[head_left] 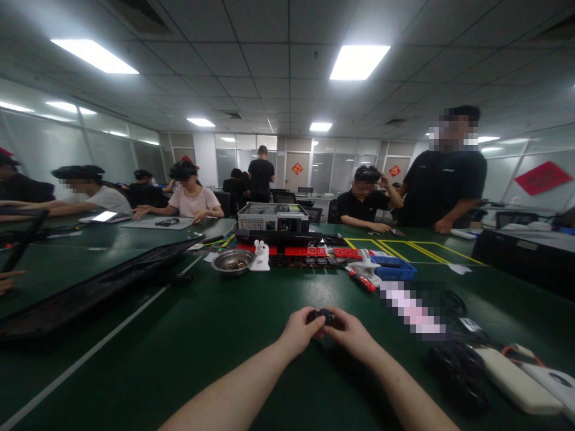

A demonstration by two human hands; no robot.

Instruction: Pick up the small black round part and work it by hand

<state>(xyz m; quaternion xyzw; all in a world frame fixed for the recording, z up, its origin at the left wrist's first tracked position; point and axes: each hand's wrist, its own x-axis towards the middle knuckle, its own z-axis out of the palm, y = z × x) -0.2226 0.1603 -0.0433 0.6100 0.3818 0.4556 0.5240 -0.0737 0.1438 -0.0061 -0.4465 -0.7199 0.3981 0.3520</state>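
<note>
Small black part (322,316): held between both hands above the near middle of the counter (242,317). Surroundings, left to right: long black panel (112,287) lying at a slant; metal bowl (231,273) with small coppery pieces inside; white holder (260,257) just beside it; metal case (273,218) farther back, upper side open. Left hand (296,332): fingers closed in a pinch on the part's left side. Right hand (353,336): fingers bent and closed on its right side (contact partly hidden by the grip). Farther right: red-handled tool (363,281), lying unheld; blue tray (398,272); black cable bundle (458,371); cream block (516,380).

Progress: part already in hand, not set down or fitted to anything visible. Judged mid-handling; case appears unclosed. Whether the part is one piece or several, and how much work remains on it, cannot be told.
</note>
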